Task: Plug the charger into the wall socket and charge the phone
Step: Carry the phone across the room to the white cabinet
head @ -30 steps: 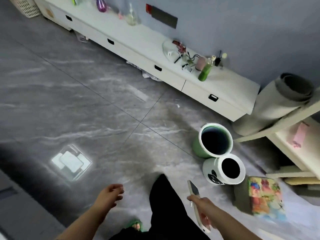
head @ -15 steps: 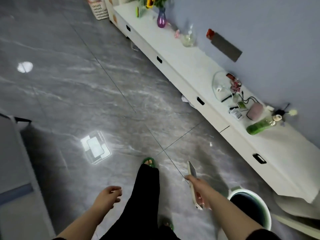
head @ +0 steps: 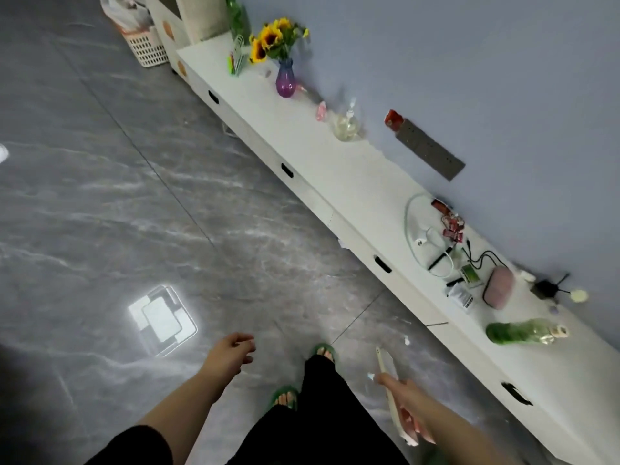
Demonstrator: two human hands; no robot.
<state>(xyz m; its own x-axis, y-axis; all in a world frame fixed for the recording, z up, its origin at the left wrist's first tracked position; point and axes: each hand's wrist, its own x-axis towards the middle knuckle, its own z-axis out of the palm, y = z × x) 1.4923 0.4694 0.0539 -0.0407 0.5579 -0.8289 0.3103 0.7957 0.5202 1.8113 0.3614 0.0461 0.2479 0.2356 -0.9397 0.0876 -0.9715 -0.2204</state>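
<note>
My right hand (head: 407, 409) grips a slim phone (head: 385, 367) edge-on, low at the right above the floor. To its left my left hand (head: 231, 352) hangs with loose fingers and holds nothing. A dark grey wall socket strip (head: 431, 152) sits on the blue wall above a long white cabinet (head: 335, 169). On the cabinet top, right of the socket, a white cable and plug (head: 443, 260) lie in a clear glass dish (head: 411, 226) among black cables. The socket strip holds no plug that I can see.
Standing on the cabinet are a purple vase of sunflowers (head: 285, 78), a glass bottle (head: 347, 125), a pink pouch (head: 500, 290) and a lying green bottle (head: 520, 332). A white basket (head: 146, 50) stands at the far end. A ceiling light reflects on the grey floor (head: 161, 318).
The view has swung left along the cabinet, so the buckets and rolled mat are gone and the sunflowers appear. My right hand still carries the phone; my left hand stays empty.
</note>
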